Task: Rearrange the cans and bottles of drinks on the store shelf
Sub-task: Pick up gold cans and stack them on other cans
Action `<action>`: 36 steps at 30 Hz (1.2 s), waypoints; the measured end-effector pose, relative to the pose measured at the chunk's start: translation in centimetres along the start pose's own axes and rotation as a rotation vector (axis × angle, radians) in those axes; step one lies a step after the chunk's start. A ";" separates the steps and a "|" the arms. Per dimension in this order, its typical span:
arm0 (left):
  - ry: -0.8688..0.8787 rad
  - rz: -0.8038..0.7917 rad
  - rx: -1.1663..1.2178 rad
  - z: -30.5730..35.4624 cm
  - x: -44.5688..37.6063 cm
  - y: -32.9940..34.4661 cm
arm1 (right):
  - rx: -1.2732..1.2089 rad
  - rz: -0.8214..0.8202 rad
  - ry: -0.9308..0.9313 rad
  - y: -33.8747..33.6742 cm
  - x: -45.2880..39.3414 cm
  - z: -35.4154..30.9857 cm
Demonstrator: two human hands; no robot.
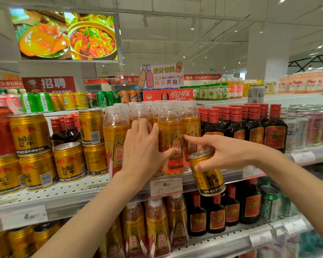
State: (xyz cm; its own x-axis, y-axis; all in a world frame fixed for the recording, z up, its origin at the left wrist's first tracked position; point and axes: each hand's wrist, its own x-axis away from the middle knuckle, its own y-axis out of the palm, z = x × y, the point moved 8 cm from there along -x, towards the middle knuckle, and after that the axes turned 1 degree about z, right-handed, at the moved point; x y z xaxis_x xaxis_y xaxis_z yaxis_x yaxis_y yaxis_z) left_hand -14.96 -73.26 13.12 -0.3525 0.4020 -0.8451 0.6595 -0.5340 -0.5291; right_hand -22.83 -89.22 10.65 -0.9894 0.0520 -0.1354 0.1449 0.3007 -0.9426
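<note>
Left hand (144,151) was wrapped around an orange bottle (172,146) standing at the front edge of the middle shelf (78,190), thumb across its label, fingers behind it. Right hand (226,153) had its grip clamped on the top of a gold can (208,174), tilted, held in front of the shelf edge; index finger extended toward the bottle. Gold cans (69,162) stood stacked to the left, dark red-capped bottles (255,125) to the right.

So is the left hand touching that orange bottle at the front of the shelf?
Touching. The head view shows the left hand on the orange bottle, its thumb lying across the label and its fingers meeting the bottle's left side.
</note>
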 end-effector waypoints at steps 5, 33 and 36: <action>0.004 -0.022 -0.078 -0.5 -0.5 0.6 | -0.011 -0.024 0.000 0.3 -0.5 -0.3; 0.013 -0.143 0.760 0.6 7.4 -0.2 | -0.450 0.216 0.027 0.3 1.1 0.9; -0.156 -0.352 0.942 0.6 9.0 1.1 | -0.472 0.238 0.027 0.7 1.1 0.0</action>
State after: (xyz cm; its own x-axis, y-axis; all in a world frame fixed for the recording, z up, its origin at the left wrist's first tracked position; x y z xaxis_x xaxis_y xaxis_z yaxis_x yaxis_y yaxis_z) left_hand -17.76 -70.69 4.89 -0.5530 0.5839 -0.5944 -0.2662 -0.7998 -0.5380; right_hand -23.83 -88.90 9.83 -0.9290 0.1934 -0.3157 0.3597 0.6731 -0.6462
